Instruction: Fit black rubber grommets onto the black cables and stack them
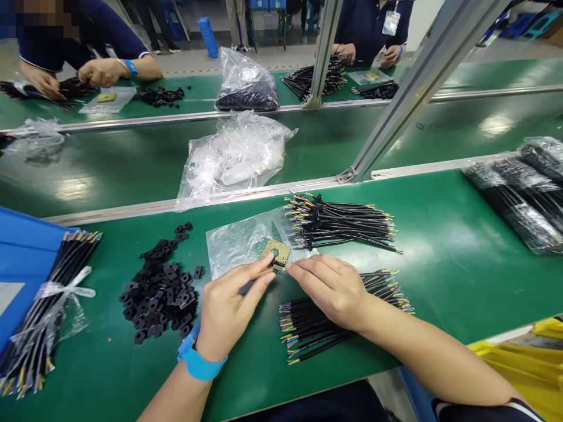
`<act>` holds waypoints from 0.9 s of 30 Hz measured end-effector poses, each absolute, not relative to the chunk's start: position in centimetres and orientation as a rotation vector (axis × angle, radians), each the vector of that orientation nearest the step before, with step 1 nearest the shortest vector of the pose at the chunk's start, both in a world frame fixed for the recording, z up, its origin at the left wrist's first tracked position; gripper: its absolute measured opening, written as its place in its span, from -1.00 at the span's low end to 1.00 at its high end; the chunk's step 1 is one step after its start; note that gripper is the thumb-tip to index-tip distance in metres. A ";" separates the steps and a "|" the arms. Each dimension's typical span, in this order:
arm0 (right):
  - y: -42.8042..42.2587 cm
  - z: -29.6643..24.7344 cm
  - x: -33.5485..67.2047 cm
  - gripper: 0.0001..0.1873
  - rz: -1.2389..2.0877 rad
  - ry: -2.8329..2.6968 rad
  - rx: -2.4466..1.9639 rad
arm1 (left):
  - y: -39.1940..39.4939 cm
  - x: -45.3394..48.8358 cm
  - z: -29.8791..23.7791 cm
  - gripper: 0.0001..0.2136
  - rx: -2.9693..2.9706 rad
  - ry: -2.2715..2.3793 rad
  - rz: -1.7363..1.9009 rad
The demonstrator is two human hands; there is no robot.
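My left hand (229, 305) pinches a thin black cable (247, 286) between thumb and fingers; a blue wristband circles its wrist. My right hand (329, 286) pinches the cable's far end next to a small yellow perforated pad (276, 251), which lies on a clear plastic bag (237, 240). Under my right hand lies a pile of black cables with coloured wire tips (308, 331). A second pile of such cables (338, 224) rests just beyond the pad. Left of my hands sits a heap of small black square parts (159, 291).
A tied cable bundle (41, 310) lies on a blue tray (21, 246) at left. Bagged cables (523, 196) sit far right, a yellow bin (528, 363) at lower right. Crumpled plastic bags (233, 158) lie beyond a metal rail. Other people work across the table.
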State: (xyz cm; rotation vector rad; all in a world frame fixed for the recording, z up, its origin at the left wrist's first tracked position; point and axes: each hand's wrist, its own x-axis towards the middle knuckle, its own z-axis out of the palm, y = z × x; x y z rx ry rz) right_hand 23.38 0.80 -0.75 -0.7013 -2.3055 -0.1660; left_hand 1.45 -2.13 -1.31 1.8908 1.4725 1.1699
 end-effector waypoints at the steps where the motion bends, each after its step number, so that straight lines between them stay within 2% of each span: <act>1: 0.8 -0.7 23.5 -0.77 -0.154 -2.300 -0.687 | -2.1 1.5 -1.3 -0.72 1.726 1.447 1.161; 4: 0.8 -0.4 23.9 -0.76 -0.142 -2.272 -0.636 | -1.8 1.4 -1.2 -0.76 1.339 1.360 1.163; 6: 0.7 -0.4 24.1 -0.75 -0.142 -2.247 -0.611 | -1.5 1.4 -1.2 -0.81 1.281 1.325 1.165; 9: 0.8 -0.4 24.0 -0.74 -0.103 -2.238 -0.600 | -1.4 1.2 -1.0 -0.88 1.459 1.332 1.177; 15: 0.9 -0.4 23.4 -0.90 0.187 -2.235 -0.716 | -1.3 0.4 -0.3 -0.88 1.922 1.261 1.189; 27: 0.9 -0.2 23.1 -0.76 0.869 -2.294 -0.739 | -1.5 0.3 0.3 -0.95 2.211 1.055 1.073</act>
